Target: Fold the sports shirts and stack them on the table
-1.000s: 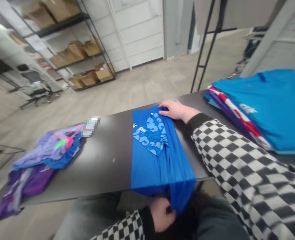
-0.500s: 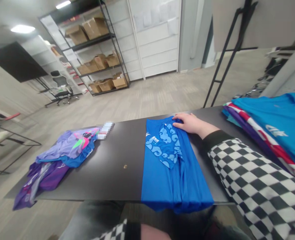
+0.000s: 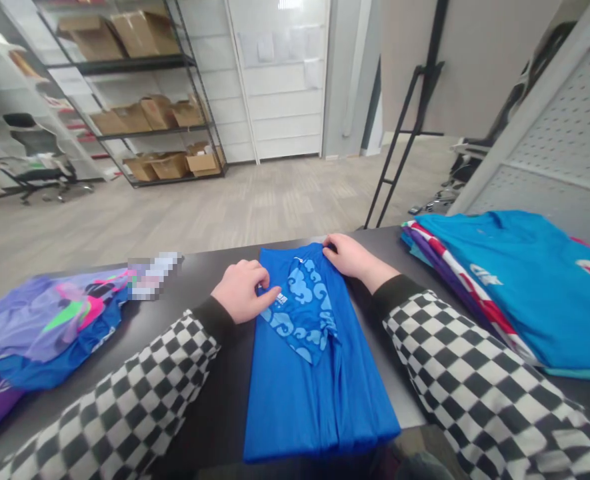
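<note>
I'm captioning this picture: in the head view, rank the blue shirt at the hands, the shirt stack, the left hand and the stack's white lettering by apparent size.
1. Blue shirt and shirt stack: too alike to rank; the frame cuts the stack.
2. Left hand
3. White lettering

Dark table [image 3: 199, 275] sits beneath fingers [image 3: 253, 272]; past them, streaky greyish floor [image 3: 255, 207] runs out to white panelled wall [image 3: 285, 100], light [image 3: 289, 4] gleaming up high. Left beyond fingers, black shelving [image 3: 137, 65], cardboard boxes [image 3: 145, 33] on three tiers; farther left, office chair [image 3: 35, 148]. Right beyond fingers, perforated panel [image 3: 559, 150].
</note>
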Demonstrator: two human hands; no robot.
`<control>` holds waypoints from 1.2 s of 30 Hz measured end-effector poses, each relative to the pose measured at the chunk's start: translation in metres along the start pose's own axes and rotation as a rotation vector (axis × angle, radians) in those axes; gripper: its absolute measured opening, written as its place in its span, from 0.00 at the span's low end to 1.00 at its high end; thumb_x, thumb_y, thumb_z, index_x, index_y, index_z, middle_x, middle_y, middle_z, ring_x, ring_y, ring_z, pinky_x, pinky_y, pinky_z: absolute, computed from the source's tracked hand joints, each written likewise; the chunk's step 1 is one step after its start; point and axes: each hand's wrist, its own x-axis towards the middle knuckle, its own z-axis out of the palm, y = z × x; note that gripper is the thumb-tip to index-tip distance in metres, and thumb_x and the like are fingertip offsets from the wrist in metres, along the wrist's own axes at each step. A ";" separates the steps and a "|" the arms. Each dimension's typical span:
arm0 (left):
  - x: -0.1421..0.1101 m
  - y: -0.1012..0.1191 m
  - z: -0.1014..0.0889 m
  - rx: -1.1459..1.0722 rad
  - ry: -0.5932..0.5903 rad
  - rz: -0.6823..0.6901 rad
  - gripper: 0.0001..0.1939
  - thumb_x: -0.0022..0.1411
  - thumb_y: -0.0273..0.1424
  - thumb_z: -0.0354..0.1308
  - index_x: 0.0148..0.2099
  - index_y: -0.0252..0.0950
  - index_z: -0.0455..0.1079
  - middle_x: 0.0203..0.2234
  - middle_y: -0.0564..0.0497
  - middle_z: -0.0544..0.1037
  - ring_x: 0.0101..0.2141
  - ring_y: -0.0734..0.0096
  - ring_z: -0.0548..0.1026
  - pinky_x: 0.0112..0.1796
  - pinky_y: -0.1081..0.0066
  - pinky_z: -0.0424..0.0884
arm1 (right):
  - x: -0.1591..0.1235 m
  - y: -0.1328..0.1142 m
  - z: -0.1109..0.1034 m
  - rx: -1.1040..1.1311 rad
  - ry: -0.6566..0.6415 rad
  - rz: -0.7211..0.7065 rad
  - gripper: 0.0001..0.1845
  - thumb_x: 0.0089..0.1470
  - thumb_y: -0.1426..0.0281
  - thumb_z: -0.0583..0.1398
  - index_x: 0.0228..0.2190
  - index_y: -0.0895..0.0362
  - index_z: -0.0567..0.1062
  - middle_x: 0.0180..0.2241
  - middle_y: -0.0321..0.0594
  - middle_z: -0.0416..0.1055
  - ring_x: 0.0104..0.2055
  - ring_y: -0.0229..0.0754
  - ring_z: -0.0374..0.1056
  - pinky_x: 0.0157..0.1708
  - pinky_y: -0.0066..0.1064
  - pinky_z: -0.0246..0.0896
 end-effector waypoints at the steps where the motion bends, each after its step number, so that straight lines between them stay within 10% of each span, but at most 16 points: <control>1: -0.004 0.000 0.000 0.008 -0.012 0.011 0.20 0.72 0.49 0.60 0.32 0.41 0.70 0.35 0.47 0.78 0.39 0.56 0.74 0.46 0.57 0.68 | 0.000 0.000 0.001 -0.003 0.006 0.010 0.09 0.69 0.71 0.62 0.47 0.56 0.82 0.50 0.52 0.83 0.52 0.53 0.79 0.58 0.41 0.72; 8: -0.018 0.000 -0.002 -0.050 -0.132 -0.037 0.20 0.73 0.47 0.57 0.32 0.41 0.68 0.35 0.47 0.78 0.40 0.54 0.73 0.44 0.57 0.65 | -0.003 -0.001 0.001 -0.008 0.014 0.032 0.06 0.70 0.70 0.63 0.47 0.56 0.80 0.52 0.51 0.82 0.56 0.53 0.78 0.61 0.43 0.71; 19: -0.030 -0.012 -0.009 -0.003 -0.012 -0.170 0.14 0.74 0.43 0.56 0.46 0.41 0.77 0.47 0.43 0.83 0.49 0.46 0.78 0.51 0.49 0.72 | -0.004 -0.005 -0.003 -0.007 0.001 0.047 0.09 0.71 0.70 0.63 0.50 0.56 0.80 0.55 0.52 0.82 0.58 0.52 0.78 0.64 0.44 0.70; 23: -0.037 0.021 -0.006 -0.109 0.155 0.091 0.19 0.76 0.40 0.54 0.61 0.40 0.77 0.60 0.39 0.81 0.60 0.46 0.77 0.63 0.47 0.70 | -0.004 -0.005 -0.002 -0.038 -0.006 0.057 0.12 0.72 0.69 0.62 0.53 0.56 0.80 0.57 0.54 0.81 0.61 0.53 0.77 0.66 0.45 0.69; 28: -0.054 0.065 0.013 -0.219 -0.039 0.554 0.28 0.74 0.43 0.61 0.72 0.44 0.71 0.73 0.42 0.73 0.70 0.44 0.71 0.69 0.46 0.66 | -0.003 -0.006 0.000 -0.065 0.019 0.098 0.15 0.72 0.66 0.62 0.56 0.55 0.80 0.58 0.53 0.81 0.62 0.54 0.77 0.66 0.44 0.69; 36: -0.050 0.055 0.008 -0.264 -0.084 0.500 0.18 0.77 0.34 0.56 0.62 0.40 0.78 0.50 0.42 0.85 0.50 0.55 0.82 0.53 0.56 0.74 | -0.005 -0.009 -0.004 -0.054 -0.005 0.087 0.14 0.73 0.66 0.62 0.54 0.56 0.82 0.58 0.54 0.81 0.61 0.54 0.77 0.65 0.44 0.69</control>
